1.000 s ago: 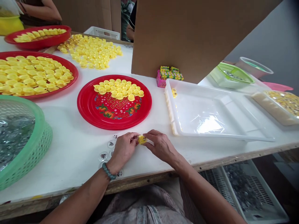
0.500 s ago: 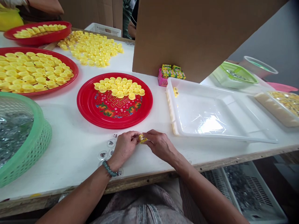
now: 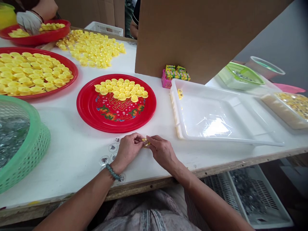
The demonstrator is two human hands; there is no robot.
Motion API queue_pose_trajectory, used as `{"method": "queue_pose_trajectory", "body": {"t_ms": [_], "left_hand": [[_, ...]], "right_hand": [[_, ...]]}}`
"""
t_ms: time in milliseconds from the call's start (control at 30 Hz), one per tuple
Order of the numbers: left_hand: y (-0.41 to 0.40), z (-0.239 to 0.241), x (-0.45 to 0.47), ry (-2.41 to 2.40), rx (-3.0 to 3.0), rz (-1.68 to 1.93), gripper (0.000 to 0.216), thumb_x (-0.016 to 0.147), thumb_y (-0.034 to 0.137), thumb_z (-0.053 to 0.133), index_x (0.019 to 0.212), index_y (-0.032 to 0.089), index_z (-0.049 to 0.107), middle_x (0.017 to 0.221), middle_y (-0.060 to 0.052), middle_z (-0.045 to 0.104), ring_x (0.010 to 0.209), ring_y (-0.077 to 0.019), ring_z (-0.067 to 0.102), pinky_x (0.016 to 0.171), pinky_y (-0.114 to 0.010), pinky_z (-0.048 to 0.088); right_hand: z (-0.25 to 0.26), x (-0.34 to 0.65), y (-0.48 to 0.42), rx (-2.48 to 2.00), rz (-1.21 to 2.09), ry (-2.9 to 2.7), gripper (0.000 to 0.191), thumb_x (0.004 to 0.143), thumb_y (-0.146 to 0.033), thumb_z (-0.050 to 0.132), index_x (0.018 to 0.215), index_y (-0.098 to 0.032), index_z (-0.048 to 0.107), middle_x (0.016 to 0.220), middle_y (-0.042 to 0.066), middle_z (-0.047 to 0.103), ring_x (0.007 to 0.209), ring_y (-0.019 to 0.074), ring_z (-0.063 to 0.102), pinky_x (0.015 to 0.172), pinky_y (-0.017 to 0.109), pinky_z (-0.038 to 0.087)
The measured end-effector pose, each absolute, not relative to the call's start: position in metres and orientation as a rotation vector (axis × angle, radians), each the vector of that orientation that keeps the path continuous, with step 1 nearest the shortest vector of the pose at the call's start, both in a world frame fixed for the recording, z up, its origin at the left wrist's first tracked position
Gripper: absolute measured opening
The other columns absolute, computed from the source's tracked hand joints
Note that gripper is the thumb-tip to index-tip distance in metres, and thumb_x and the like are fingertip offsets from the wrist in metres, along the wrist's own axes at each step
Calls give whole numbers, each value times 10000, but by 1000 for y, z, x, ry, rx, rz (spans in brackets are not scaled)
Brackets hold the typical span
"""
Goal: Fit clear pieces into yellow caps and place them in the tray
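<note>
Between my two hands, just above the white table, is a small yellow plastic piece (image 3: 145,142) with a clear, shiny part on it. My left hand (image 3: 130,148) pinches it from the left, and my right hand (image 3: 162,150) pinches its right side. Fingers cover much of the piece. Beside and partly under my left wrist lie several clear round discs (image 3: 113,147) with small dark printed pictures. Beyond my hands, a red tray (image 3: 89,117) with a flower pattern bears many yellow cup-like pieces (image 3: 122,89), grouped toward its far side.
A large white bin (image 3: 216,138) stands at right, with one yellow piece (image 3: 180,93) inside. A green basket (image 3: 38,157) of clear parts is at left. Behind are more red trays, loose yellow pieces (image 3: 93,48), a cardboard panel (image 3: 192,38) and a co-worker's gloved hand (image 3: 29,23).
The yellow piece has tilted between my fingers, showing more edge-on. At the far left, a co-worker's gloved hand has come down into the far red tray. The view has shifted slightly.
</note>
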State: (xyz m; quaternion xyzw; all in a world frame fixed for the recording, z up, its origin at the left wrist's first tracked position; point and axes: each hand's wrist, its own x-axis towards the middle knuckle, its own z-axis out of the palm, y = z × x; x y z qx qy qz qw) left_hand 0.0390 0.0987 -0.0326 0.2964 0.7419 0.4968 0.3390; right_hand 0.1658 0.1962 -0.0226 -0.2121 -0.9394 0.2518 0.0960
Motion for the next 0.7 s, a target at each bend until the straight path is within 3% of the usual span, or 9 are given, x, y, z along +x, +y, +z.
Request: {"method": "queue_pose_trajectory", "body": {"t_ms": [133,333,533,700], "left_hand": [[99,-32,38,1929,771,1287,158,681,334,673,739,188,661,708,-25,683,675,-190,639,609,-263,466],[98,-30,38,1926,762,1252,179,693,357,658,751,189,676,714,-30,689,671,-195,638,596,-268,454],[98,-33,39,1931,764,1262,118,696,294,647,747,190,669,703,-19,685,662,-185,643,594,-255,461],[99,-29,39,1972,804,1224,80,714,275,642,729,203,675,695,5,687,660,-164,641,588,-235,450]], "right_hand": [[-22,165,196,-646,735,-2802,366,830,-70,524,1180,-154,588,966,82,667,841,167,643,718,231,485],[-9,156,209,-502,751,-2981,211,806,-87,567,972,-171,668,850,55,660,770,154,630,687,222,449],[-20,166,191,-611,611,-2813,290,836,-188,582,1125,-160,588,953,73,639,857,182,612,723,256,463],[-26,168,183,-698,538,-2746,282,834,-166,572,1114,-169,604,956,80,648,863,191,611,732,269,471]]}}
